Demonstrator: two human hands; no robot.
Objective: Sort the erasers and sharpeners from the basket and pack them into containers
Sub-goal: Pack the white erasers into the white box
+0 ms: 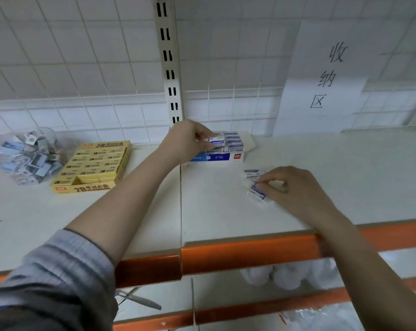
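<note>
Nearest the camera, the right hand (295, 189) pinches 1 loose blue-and-white eraser (258, 191) lying on the shelf (214, 211), near its front edge; another loose eraser (251, 173) lies just behind it. The left hand (190, 139) holds an eraser (217, 142) over the white-and-blue box (223, 156) toward the shelf's back edge. Judged step: packing blue erasers. Next move calls for seating that eraser flat in its row, then lifting the pinched one. Yellow eraser box (94, 167) and sharpener container (26, 156) stand toward the left.
</note>
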